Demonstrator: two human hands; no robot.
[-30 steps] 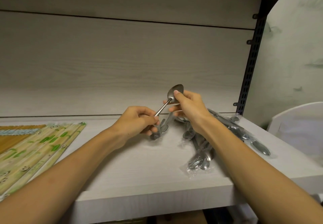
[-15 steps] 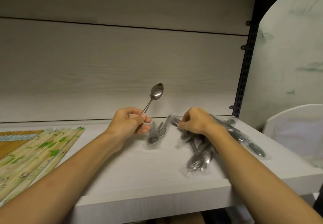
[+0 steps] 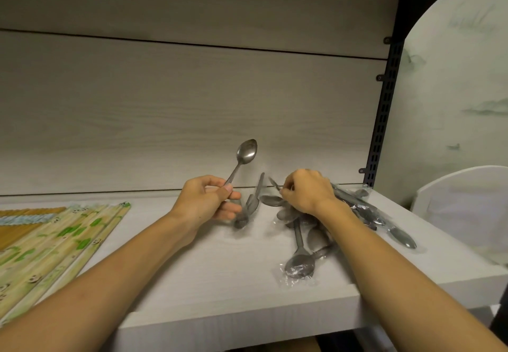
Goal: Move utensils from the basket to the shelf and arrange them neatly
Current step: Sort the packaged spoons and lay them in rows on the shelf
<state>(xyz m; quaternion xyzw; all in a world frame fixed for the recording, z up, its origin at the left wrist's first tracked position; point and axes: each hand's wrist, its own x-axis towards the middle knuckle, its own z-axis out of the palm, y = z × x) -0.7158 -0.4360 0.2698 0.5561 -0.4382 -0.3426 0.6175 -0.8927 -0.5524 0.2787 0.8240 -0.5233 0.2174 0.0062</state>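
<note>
Steel gleams on the bare metal spoon [image 3: 245,156] that the left hand [image 3: 204,202] holds up above the white wood-grain shelf [image 3: 192,263], bowl uppermost and tilted a little to the right, its handle pinched between the thumb and the curled fingers. Just beside that hand, on the shelf surface, lie two plastic-wrapped grey utensils [image 3: 251,206], side by side and pointing toward the back wall.

To their right the right hand [image 3: 306,193] is curled, knuckles up, over a loose pile of plastic-wrapped metal spoons [image 3: 302,247]; its fingertips pinch the thin end of one utensil handle [image 3: 275,183], which sticks out to the left. Under the hand another spoon bowl [image 3: 272,200] lies flat on the shelf. The pile spreads toward the front edge, where one wrapped spoon ends with its bowl down, and more wrapped spoons [image 3: 384,222] trail off to the right toward the shelf's end.

On the shelf's left part, well apart from the spoons, lie flat packs of bamboo chopsticks in green panda-printed sleeves [image 3: 55,244], fanned side by side. A pale wood-grain back panel [image 3: 178,109] stands behind, a black slotted upright [image 3: 382,120] at its right edge, and a white curved object [image 3: 464,200] beyond that.
</note>
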